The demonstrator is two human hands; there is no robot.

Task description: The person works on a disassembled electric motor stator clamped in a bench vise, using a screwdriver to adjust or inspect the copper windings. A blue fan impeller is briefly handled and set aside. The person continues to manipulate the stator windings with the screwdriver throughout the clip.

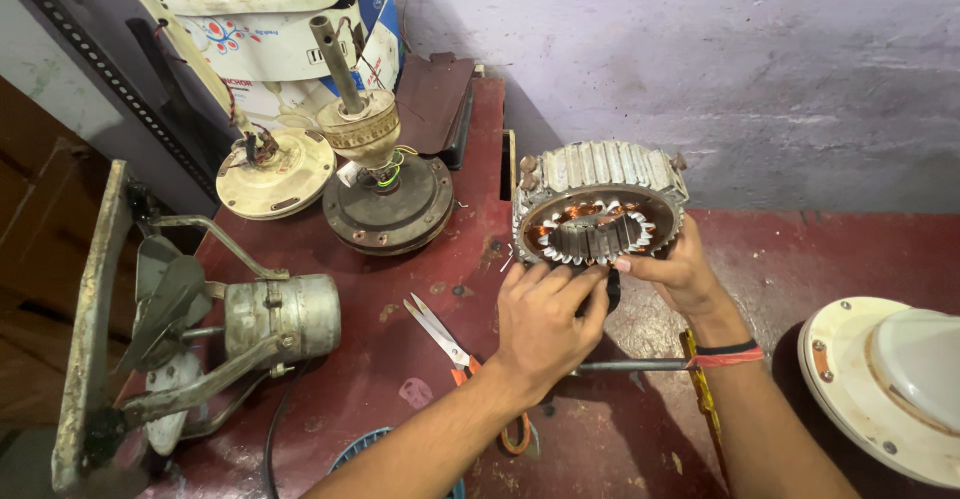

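Both hands, left hand (pixel 545 324) and right hand (pixel 678 271), clamp the ribbed stator (pixel 597 204), white box (pixel 265 44) behind.

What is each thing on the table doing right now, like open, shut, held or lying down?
Motor ring: tilted up on edge, held by both hands, copper coils showing.
Left hand: fingers curled on the ring's lower rim.
Right hand: gripping the ring's right side.
Scissors: lying flat, blades slightly open.
Fan motor with rod: standing upright, untouched.
Grey motor with blades: lying on its side.
White round cover: resting flat at the table's right edge.
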